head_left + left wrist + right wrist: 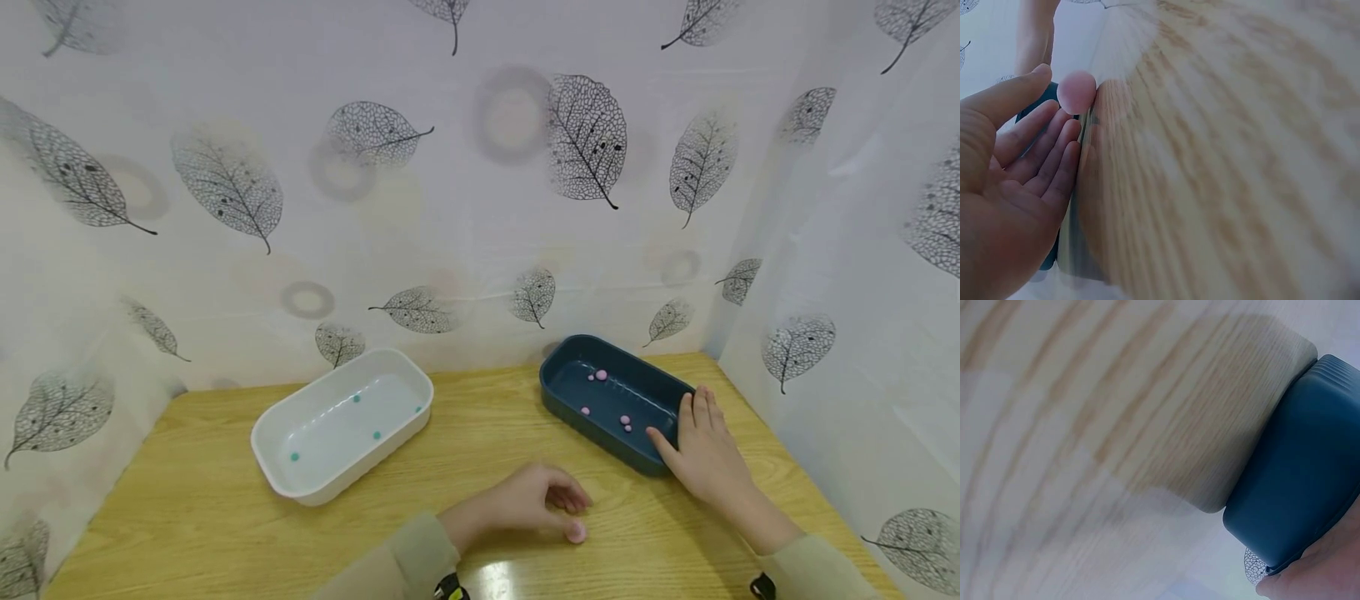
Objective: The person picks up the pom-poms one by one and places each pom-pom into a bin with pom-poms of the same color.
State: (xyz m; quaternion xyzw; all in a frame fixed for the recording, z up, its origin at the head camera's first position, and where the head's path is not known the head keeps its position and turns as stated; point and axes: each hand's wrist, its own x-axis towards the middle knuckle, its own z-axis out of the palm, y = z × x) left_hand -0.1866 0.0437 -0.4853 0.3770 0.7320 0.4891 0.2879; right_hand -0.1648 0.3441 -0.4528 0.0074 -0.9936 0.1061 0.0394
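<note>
Just beyond the fingertips of my left hand (536, 502), a small pink ball (576, 532) sits low on the table. The left wrist view has the palm turned up toward the camera, fingers loosely bent and nothing in the palm, with the ball (1077, 92) past the fingertips. My right hand (705, 454) rests over the right end of a dark blue tray (600, 433), fingers extended along the rim and thumb reaching inside. Several pink balls (602, 376) lie in that tray. The right wrist view shows its bare outer wall (1297, 462) beside part of the hand.
To the left stands a white tray (341, 475) with several small green balls (377, 435) in it. Both trays are on a wood-grain table (480, 433). Leaf-patterned curtains (465, 208) enclose the back and sides.
</note>
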